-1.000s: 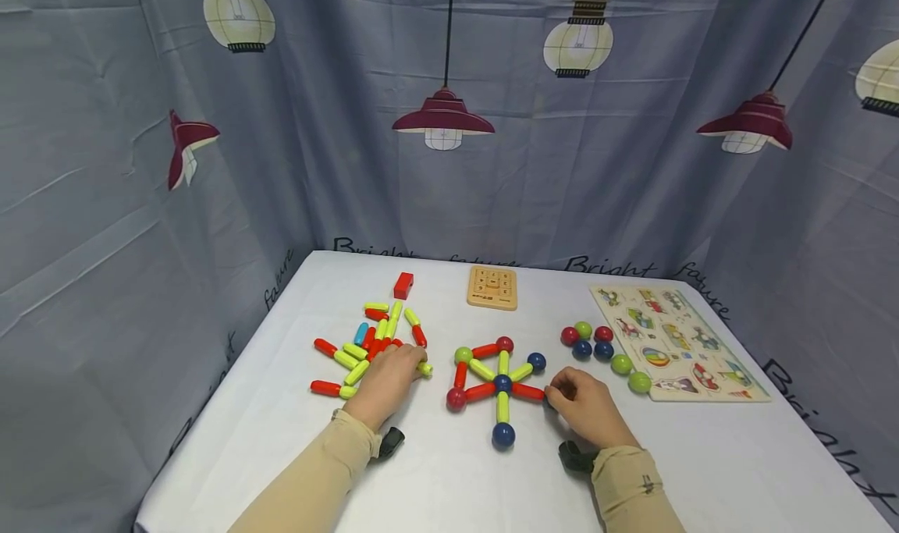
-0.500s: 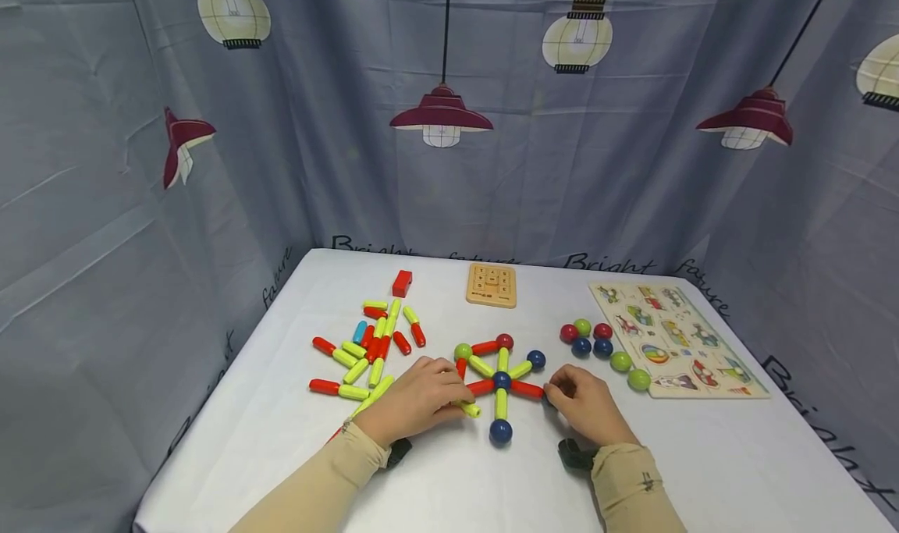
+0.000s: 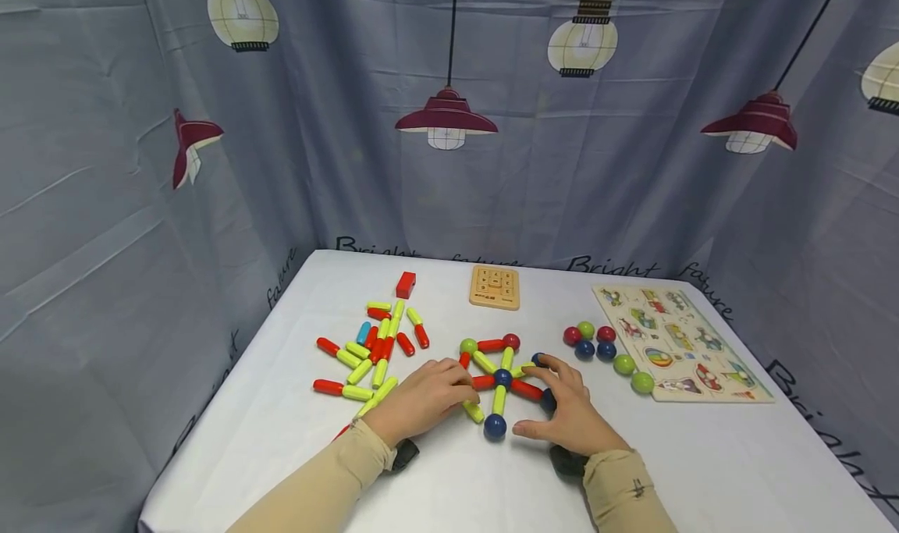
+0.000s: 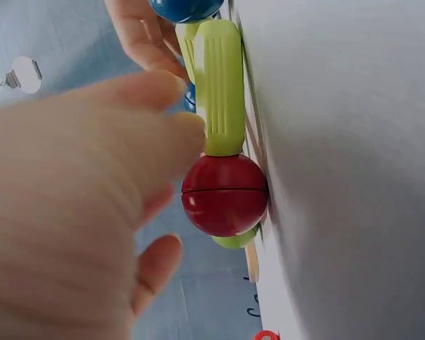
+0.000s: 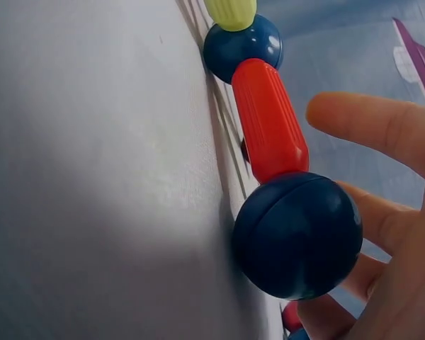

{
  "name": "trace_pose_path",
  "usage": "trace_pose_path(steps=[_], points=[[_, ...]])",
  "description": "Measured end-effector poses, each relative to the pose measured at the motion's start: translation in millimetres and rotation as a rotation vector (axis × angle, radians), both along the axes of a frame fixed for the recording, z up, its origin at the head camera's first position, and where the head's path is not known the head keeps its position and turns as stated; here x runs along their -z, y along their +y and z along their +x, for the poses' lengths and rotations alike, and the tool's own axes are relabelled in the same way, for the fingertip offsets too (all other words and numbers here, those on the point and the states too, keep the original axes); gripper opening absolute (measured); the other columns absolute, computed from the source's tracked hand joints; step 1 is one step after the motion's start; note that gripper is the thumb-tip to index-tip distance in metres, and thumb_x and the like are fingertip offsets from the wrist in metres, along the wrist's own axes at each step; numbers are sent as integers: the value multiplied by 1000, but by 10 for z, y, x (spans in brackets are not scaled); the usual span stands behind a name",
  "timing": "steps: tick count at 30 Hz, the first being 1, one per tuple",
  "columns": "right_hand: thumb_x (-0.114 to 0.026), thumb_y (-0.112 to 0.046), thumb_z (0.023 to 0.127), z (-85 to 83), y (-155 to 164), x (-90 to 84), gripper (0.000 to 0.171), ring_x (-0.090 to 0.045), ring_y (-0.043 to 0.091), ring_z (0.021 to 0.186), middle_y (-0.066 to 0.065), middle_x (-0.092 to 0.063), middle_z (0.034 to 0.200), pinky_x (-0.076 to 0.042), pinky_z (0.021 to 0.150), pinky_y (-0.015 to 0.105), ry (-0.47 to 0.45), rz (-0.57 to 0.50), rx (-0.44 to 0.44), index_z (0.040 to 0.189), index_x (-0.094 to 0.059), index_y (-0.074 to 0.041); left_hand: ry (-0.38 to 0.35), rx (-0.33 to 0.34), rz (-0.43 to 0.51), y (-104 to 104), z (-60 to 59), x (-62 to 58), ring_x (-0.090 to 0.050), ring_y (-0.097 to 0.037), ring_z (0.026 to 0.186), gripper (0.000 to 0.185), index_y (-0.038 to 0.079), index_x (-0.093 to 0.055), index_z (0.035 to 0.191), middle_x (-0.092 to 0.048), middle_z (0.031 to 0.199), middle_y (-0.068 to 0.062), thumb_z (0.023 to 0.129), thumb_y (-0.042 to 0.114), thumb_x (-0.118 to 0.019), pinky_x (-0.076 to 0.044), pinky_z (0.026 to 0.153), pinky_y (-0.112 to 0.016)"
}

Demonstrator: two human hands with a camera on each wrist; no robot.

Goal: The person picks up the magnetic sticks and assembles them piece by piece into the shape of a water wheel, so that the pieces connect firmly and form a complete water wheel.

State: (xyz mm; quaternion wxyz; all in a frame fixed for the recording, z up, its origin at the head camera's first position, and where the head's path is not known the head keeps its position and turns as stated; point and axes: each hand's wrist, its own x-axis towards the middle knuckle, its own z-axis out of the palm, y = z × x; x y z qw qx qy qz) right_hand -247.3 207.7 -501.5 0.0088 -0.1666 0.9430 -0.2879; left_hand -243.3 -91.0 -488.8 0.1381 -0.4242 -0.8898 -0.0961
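Note:
A flat star of sticks and balls lies on the white table (image 3: pixel 702 455), joined at a blue centre ball (image 3: pixel 502 377). My left hand (image 3: pixel 428 396) pinches a yellow-green stick (image 3: pixel 474 412) (image 4: pixel 219 88) that lies between a red ball (image 4: pixel 224 195) and the near blue ball (image 3: pixel 495 426). The red ball is hidden under my fingers in the head view. My right hand (image 3: pixel 565 412) arches with spread fingers over the blue end ball (image 3: pixel 548 399) (image 5: pixel 297 237) of a red stick (image 5: pixel 269 120). Whether those fingers touch the ball is unclear.
Several loose red, yellow-green and blue sticks (image 3: pixel 372 350) lie to the left, with a red block (image 3: pixel 405 285) behind them. Spare balls (image 3: pixel 597 346) and an animal peg puzzle (image 3: pixel 677 342) sit to the right. A small wooden tile board (image 3: pixel 495 287) is at the back.
My left hand carried the yellow-green stick from the loose pile to the star's near left side. My right hand opened and spread over the right blue ball. The star shifted slightly.

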Motion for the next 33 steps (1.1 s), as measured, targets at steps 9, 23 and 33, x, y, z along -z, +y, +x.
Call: trace_pose_path(steps=[9,23,33], points=[[-84,-70,70,-21,27,20,89,-20,42,149,7,-23,167,-29,105,81,-5,9,-14,145,-53,-31,-114,-104,-62,34,-11,57,-34,-26,148,24,40,-70,120,-41,161,-2,96,41,-70,-41,113,-46],[-83,-80,58,7,-104,64,107,-20,41,148,13,-28,163,-21,110,74,60,34,-62,146,-54,-26,0,-12,-18,53,-42,23,-57,-10,110,23,30,-73,119,-66,117,10,97,33,-72,-52,94,-23],[-78,-85,58,3,-175,71,112,-22,42,146,13,-30,163,-22,111,72,64,92,-29,147,-54,-23,0,18,-44,54,-19,12,-57,-10,110,19,31,-75,115,-68,113,10,96,31,-74,-50,97,-23]])
